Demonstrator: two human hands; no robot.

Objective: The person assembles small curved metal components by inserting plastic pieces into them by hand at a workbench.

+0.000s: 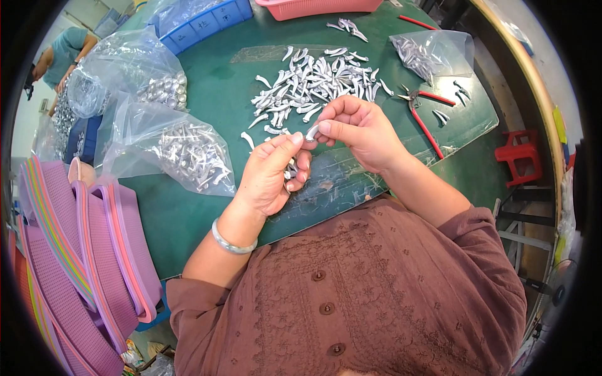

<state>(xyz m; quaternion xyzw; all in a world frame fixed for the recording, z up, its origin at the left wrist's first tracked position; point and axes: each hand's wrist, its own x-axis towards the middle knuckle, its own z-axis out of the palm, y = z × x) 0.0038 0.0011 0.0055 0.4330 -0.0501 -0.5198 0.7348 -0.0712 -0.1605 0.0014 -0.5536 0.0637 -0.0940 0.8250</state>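
Close to the table's front edge, my two hands meet. My right hand point(364, 133) pinches a small curved silver metal piece point(311, 133) between thumb and fingers. The left thumb and forefinger reach the same piece from the other side. Several more silver pieces point(290, 169) are tucked in the curled fingers of my left hand point(273, 172). Just beyond the hands spreads a loose pile of similar curved silver pieces point(313, 81). Red-handled pliers point(412, 100) lie open to the right of the pile.
Clear bags of metal parts point(194, 153) stand at left, and another bag point(417, 56) lies far right. A blue crate point(207, 28) and a pink basket point(320, 7) line the back. Purple baskets point(119, 250) lean at left. A red stool point(519, 156) is right; a person point(66, 53) works far left.
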